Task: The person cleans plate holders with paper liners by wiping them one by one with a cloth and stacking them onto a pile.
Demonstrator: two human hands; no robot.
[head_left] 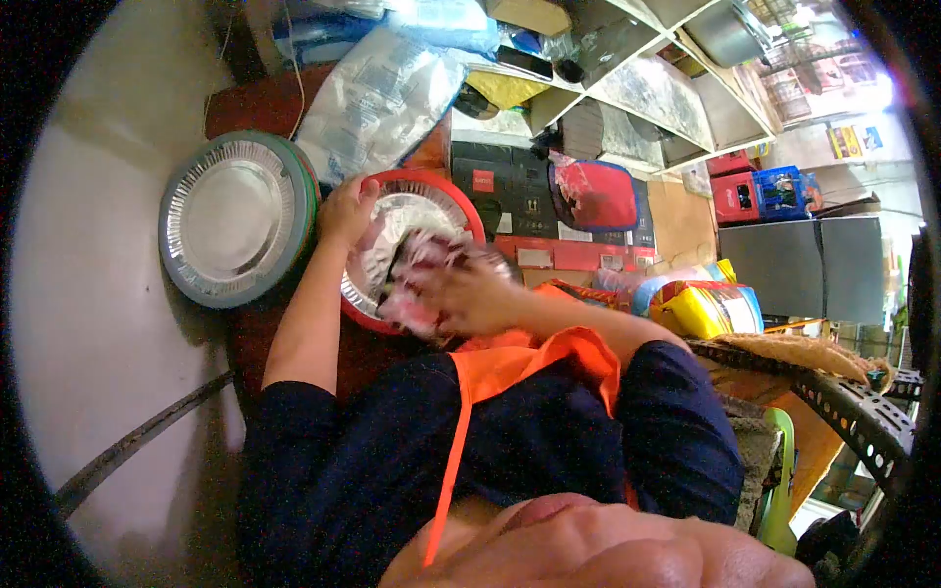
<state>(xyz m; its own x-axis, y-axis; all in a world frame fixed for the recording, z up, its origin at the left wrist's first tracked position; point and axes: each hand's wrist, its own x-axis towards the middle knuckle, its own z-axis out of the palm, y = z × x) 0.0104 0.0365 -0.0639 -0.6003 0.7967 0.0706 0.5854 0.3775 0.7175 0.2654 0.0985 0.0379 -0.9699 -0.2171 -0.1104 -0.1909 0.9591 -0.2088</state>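
My left hand [347,212] grips the left edge of a red-rimmed plate [456,196] with a shiny, fluted silver foil middle. Over the plate's lower right part is my right hand [477,297], blurred by motion, with a crumpled dark red and whitish cloth [420,279] bunched under its fingers against the plate. The cloth hides part of the foil. To the left of my left hand, a stack of similar plates sits with a grey-rimmed foil plate [233,220] on top; a green rim shows beneath it.
Clear plastic packaging [382,98] lies beyond the plates. A black and red carton [520,196] carries a red-and-black fabric item [596,194]. White shelving [657,88] stands at the upper right, with yellow packets [711,309] below. A perforated metal bar [853,416] runs at right.
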